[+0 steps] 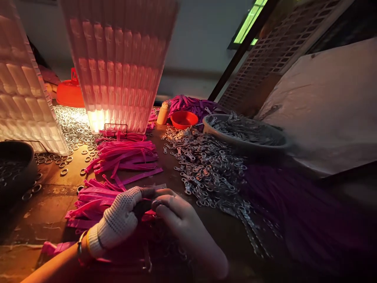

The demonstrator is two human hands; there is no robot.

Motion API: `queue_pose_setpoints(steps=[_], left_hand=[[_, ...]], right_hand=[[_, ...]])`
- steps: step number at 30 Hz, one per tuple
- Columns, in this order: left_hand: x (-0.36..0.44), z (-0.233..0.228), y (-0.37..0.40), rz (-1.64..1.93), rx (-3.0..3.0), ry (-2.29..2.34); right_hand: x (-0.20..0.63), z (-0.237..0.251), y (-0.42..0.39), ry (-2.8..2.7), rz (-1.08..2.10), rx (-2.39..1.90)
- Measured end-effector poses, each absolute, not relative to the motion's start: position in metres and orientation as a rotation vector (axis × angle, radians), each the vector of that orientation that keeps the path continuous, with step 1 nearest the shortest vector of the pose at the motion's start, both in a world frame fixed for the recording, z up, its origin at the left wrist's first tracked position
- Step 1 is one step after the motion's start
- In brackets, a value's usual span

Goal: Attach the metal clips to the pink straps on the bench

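My left hand (119, 216), in a white dotted glove with bare fingertips, is closed in front of me. My right hand (178, 214) is bare, its fingers pinched together right against the left fingertips. What the two hands hold between them is dark and small, mostly covered by the fingers; I cannot make it out. Bundles of pink fabric strips (97, 198) lie beneath and beyond my left hand, and a second bundle of pink strips (128, 153) is farther back. To the right of my right hand spreads a heap of metal snap hooks (206, 165).
Loose metal rings (73, 129) cover the left side near a dark bowl (19, 161). Two upright ribbed plastic panels (120, 59) stand in lamplight. A red bowl (184, 119), an orange-lit bottle (163, 113) and a wide grey basin (246, 141) stand behind the heap. Purple fabric (291, 212) lies right.
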State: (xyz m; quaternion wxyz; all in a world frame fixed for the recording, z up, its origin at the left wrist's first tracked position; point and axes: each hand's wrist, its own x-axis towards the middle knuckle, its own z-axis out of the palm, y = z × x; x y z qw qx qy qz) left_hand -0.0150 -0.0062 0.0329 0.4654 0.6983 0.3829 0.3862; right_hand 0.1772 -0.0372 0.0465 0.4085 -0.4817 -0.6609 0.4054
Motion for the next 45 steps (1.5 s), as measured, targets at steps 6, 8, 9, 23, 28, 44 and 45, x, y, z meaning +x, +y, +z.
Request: queue_pose_setpoints(steps=[6, 8, 9, 23, 28, 44, 45], left_hand=[[-0.032, 0.018, -0.024, 0.826, 1.275, 1.055], [-0.035, 0.02, -0.029, 0.839, 1.124, 1.045], [-0.035, 0.022, -0.032, 0.846, 1.088, 1.029], [-0.037, 0.036, -0.053, 0.765, 1.276, 1.113], [-0.038, 0.033, -0.055, 0.705, 1.188, 1.1], [-0.031, 0.018, -0.046, 0.727, 1.823, 1.194], [-0.031, 0.017, -0.044, 0.712, 1.854, 1.199]], right_hand=[[0.163, 0.03, -0.053, -1.725, 0.756, -1.201], [0.157, 0.027, -0.056, -1.812, 0.718, -1.241], [0.153, 0.026, -0.058, -1.855, 0.683, -1.258], [0.132, 0.013, -0.077, -2.185, -0.298, -1.338], [0.132, 0.009, -0.076, -2.21, -0.279, -1.317], [0.142, 0.013, -0.067, -2.209, -0.169, -1.384], [0.143, 0.014, -0.065, -2.19, -0.15, -1.406]])
